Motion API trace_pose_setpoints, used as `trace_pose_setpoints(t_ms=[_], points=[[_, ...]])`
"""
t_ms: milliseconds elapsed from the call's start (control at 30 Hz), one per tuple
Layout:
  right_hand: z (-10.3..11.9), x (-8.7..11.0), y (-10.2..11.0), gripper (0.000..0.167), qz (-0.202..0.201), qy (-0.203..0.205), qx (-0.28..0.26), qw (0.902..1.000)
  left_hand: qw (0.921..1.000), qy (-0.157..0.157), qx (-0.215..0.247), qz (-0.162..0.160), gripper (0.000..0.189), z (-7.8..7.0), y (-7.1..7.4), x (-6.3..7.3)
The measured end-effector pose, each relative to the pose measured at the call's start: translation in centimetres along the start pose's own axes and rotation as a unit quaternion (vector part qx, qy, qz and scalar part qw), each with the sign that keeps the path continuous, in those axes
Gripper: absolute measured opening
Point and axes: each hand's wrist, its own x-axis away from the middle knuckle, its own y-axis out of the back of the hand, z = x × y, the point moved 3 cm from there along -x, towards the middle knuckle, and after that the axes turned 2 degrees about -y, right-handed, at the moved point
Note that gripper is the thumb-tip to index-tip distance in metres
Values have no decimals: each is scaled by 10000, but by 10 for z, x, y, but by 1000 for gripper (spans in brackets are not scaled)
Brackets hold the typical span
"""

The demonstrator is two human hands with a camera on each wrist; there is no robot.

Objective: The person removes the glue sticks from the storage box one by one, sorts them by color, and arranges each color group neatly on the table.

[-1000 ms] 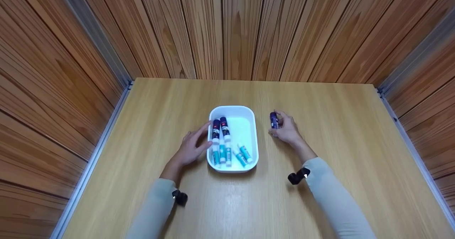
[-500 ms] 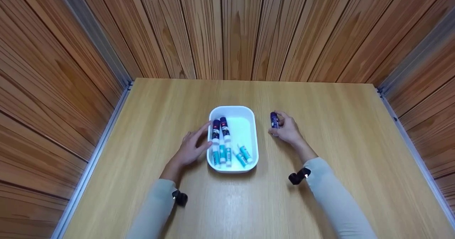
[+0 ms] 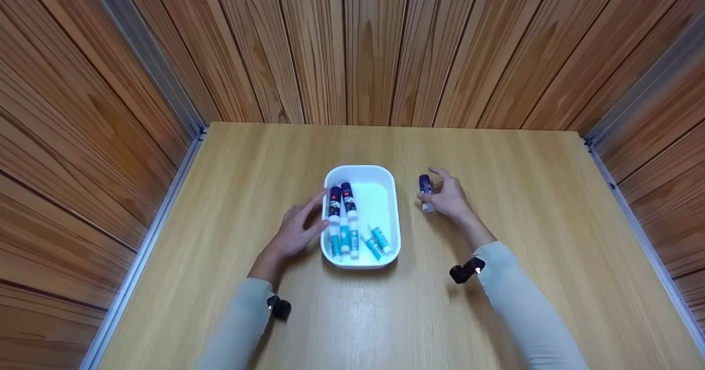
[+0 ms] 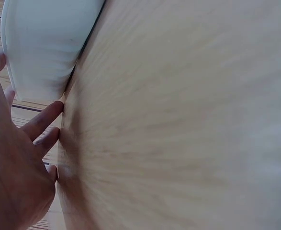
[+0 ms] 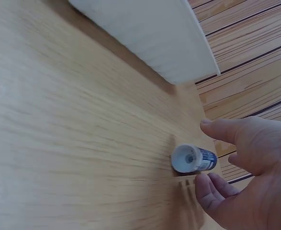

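A dark purple glue stick [image 3: 424, 183] with a white base lies on the table, right of a white tray [image 3: 377, 199]. Around it, thumb and fingertips of my right hand [image 3: 453, 198] are spread; the right wrist view shows gaps between them and the glue stick [image 5: 206, 160]. My left hand [image 3: 293, 231] rests at the tray's left side, fingers extended. In the left wrist view, a fingertip of the left hand [image 4: 16, 158] touches the tray's rim and other fingertips meet the table. Inside the tray lie two dark glue sticks [image 3: 334, 203] and several smaller turquoise-and-white sticks [image 3: 345, 237].
The light wooden table [image 3: 352, 320] is enclosed by wood-panelled walls [image 3: 369, 50] at the back and sides, with metal rails [image 3: 148, 238] along its side edges. A small black camera [image 3: 467, 271] sits on each wrist.
My right hand has loosened from the dark glue stick, its fingers spreading away, and has shifted slightly right. The left hand and the tray keep their places.
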Motion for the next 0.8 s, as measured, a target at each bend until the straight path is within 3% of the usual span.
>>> trace_pose_setpoints(t_ms=[300, 800], points=[[12, 4, 3, 82, 40, -122, -100, 9999, 10000, 54, -49, 0, 77, -1, 0, 1], [45, 12, -16, 81, 322, 479, -427, 9974, 10000, 27, -54, 62, 77, -1, 1, 0]])
